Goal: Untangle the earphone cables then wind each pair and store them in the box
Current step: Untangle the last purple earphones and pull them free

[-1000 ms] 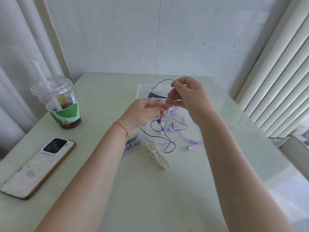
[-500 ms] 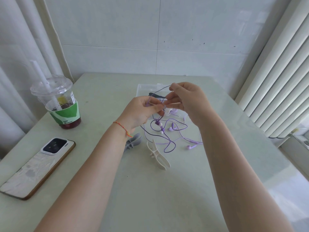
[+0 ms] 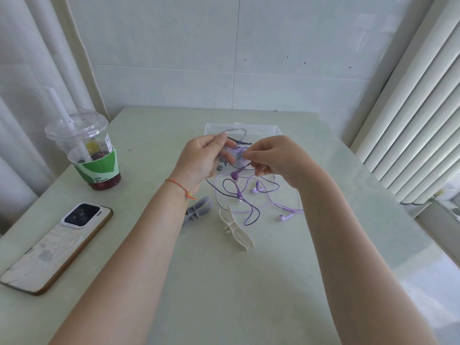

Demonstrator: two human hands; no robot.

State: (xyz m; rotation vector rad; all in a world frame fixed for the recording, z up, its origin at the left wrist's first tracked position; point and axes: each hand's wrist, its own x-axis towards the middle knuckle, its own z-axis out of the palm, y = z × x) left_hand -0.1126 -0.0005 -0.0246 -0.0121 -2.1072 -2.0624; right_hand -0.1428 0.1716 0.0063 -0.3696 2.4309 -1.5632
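The untangling step is best done slowly: the dark purple cable should be fed back through the loops it crosses, not pulled, since tension would likely tighten the knot with the lilac cable. A loose end, such as the dark earbud hanging just below the hands, is probably the easiest part to thread out first.

The left hand is partly closed, and a strand of the dark purple cable is pinched between its thumb and fingers; a loop of that cable arches above it toward the box. The right hand is curled, and a strand is pinched at its fingertips, just beside the left hand's fingers. Both hands are held above the table, with the rest of the tangle hanging down and lying on the table below them.

The lilac earbuds are seen lying on the table, below the right hand. The clear plastic box is placed just behind the hands, and something dark seems to lie in it, though it cannot be made out. Two cable winders lie nearer than the hands: a grey one under the left wrist and a cream one beside it. Well to the left of the hands stand a drink cup with a straw and a phone lying face down.
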